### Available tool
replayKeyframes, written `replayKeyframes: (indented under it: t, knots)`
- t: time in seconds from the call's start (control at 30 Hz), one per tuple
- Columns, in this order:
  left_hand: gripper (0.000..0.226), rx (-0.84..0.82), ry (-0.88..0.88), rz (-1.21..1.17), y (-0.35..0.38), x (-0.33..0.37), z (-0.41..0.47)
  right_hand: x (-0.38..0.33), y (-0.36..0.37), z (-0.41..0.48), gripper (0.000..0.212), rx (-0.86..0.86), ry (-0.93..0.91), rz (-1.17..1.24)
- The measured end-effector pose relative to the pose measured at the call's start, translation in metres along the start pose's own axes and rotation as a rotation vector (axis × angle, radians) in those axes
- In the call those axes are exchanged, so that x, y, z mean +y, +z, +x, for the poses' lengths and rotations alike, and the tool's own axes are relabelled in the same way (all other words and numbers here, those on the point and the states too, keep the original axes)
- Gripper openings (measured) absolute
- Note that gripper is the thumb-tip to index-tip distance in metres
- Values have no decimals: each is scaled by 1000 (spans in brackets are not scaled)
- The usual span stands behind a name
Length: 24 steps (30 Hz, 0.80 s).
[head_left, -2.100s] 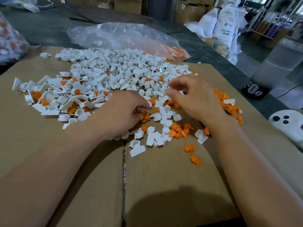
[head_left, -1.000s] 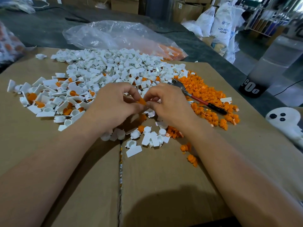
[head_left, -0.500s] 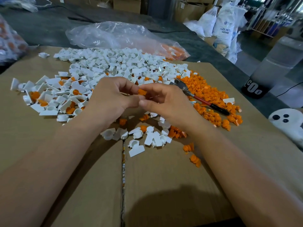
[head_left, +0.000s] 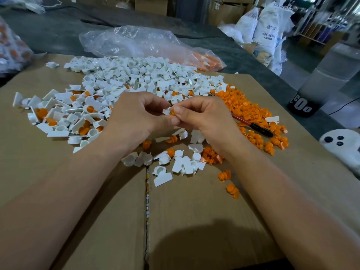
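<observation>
My left hand [head_left: 136, 115] and my right hand [head_left: 206, 117] meet above the cardboard sheet [head_left: 194, 221]. The left fingers pinch a small white plastic piece [head_left: 166, 111]. The right thumb and forefinger pinch a small orange plug [head_left: 172, 112] pressed against that white piece. A big heap of white pieces [head_left: 140, 78] lies behind the hands. To the right spreads a heap of orange plugs [head_left: 251, 114]. White pieces with orange plugs fitted [head_left: 64, 117] lie in a group at the left.
Red-and-black-handled pliers [head_left: 251, 124] lie on the orange heap. A clear plastic bag [head_left: 140, 43] holding orange parts lies behind the piles. Loose white and orange parts [head_left: 181, 160] sit under my wrists. A white round object [head_left: 342, 147] and a grey container [head_left: 327, 80] stand at the right.
Both hands lifted from the loose parts, each with a piece, and came together. The orange plug and white piece now touch between my fingertips. The pliers came into sight.
</observation>
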<state>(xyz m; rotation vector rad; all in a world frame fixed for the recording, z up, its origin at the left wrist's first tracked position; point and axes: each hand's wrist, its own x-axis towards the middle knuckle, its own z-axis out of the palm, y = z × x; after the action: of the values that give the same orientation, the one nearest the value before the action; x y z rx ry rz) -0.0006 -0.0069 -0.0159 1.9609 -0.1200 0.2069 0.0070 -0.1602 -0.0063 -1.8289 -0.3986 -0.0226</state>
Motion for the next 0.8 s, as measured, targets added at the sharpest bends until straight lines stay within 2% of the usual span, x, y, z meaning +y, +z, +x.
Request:
replayKeyframes:
  t: [0.17,0.27,0.43,0.57,0.8]
  knots:
    - [23,62,54,-20,1,4,-2,-3,2,-2,11,16,-7,42]
    - [24,82,86,-15,1,7,-5,-4,3,-2,13,49,-12,112]
    - [36,77,122,-43,4,11,-9,-6,2,-3,10,127,-59,75]
    - [35,87,109,-37,3,11,-8,-8,1,-5,8,145,-85,112]
    - [37,81,117,-62,5,12,-10,-6,4,-6,18,159,-132,-134]
